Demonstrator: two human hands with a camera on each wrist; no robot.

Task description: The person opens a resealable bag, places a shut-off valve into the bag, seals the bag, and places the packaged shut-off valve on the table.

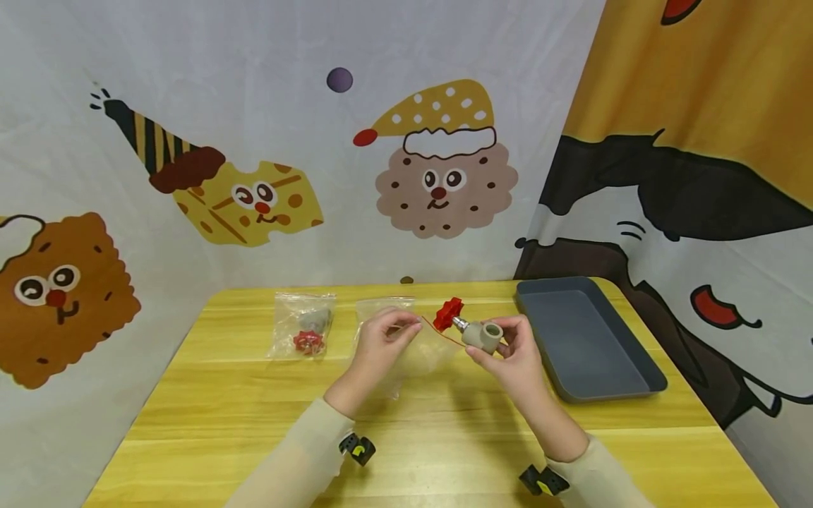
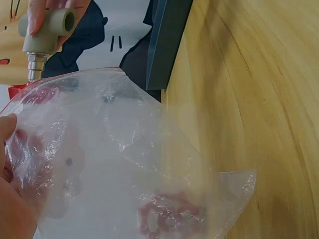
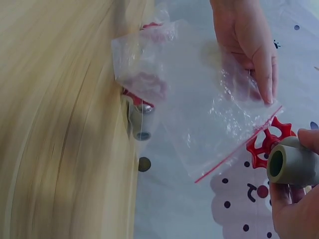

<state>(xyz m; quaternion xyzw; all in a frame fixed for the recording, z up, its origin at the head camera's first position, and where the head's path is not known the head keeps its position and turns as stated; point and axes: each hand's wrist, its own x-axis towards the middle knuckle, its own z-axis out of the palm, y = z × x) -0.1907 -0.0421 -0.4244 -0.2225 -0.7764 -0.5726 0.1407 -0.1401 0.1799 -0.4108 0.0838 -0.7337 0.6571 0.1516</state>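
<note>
My left hand pinches the edge of a clear zip bag between thumb and fingers. The bag hangs spread out, its red seal strip slanting toward the other hand. In my right hand is a grey-beige pipe valve with a red handwheel and a metal stem. Its handwheel points left, close beside the bag's red edge, and the fingers hold it by the grey body. I cannot tell whether the wheel touches the bag. In the left wrist view the bag covers part of the wheel.
On the table's left half lies another clear bag containing a similar valve with a red handwheel. More clear plastic lies behind the left hand. A dark grey tray stands at the right. A printed curtain hangs behind the table.
</note>
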